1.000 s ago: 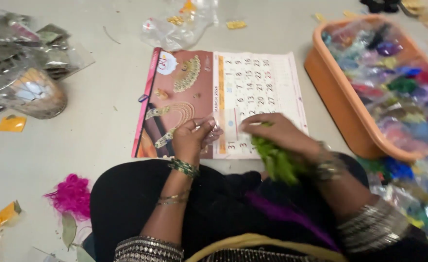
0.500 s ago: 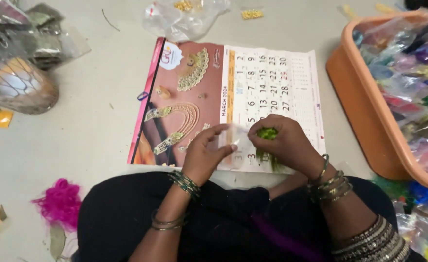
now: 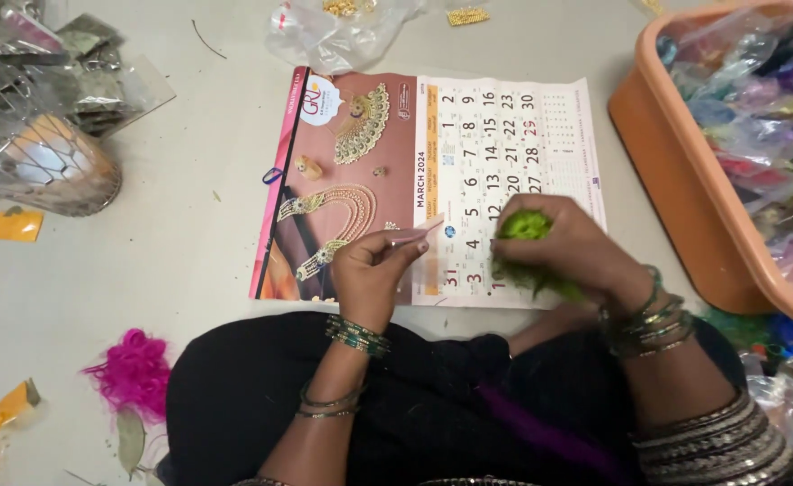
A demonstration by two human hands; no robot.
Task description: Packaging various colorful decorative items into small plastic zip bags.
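While both hands work low in the middle of the frame, the right hand is clenched around a green fluffy tuft, which bulges out at the top of the fist and trails out again beneath it, towards the wrist. The left hand, just to the left of it, pinches a small clear pouch between thumb and fingertips, the pouch pointing right towards the tuft but not touching it. Both hands hover over the lower edge of a wall calendar lying flat on the pale floor, its left half printed with jewellery, its right half with a date grid. At the right edge of the frame stands an orange tub full of bagged coloured material. A pink fluffy tuft lies at lower left, beside the person's dark lap. Clear plastic bags are heaped at upper left, and another clear bag lies above the calendar.
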